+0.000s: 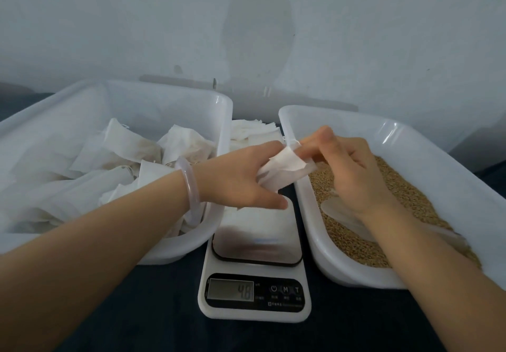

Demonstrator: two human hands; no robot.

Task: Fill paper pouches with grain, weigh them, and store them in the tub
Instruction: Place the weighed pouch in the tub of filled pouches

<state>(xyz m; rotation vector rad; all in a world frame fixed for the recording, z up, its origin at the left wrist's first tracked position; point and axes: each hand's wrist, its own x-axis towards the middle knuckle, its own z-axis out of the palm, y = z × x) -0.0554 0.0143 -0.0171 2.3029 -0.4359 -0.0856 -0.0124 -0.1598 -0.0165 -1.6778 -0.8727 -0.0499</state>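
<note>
Dark table (pixel 137 310) — scale (pixel 257 245) reads 48 (M, T keys); left hand (pixel 238 179), right hand (pixel 353 171) pinch pouch (pixel 284 169).

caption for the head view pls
Left hand and right hand hold white paper pouch near white digital scale, flanked by white plastic pouch tub and white plastic grain tub

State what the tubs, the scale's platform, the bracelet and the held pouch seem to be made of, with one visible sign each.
Pouch tub and grain tub: likely white plastic, glossy highlights on moulded rims. Scale platform: probably brushed steel, dull grey reflections. Bracelet: translucent pale lilac; jade or glass, unclear. Pouch: thin matte paper or nonwoven, creased.
</note>
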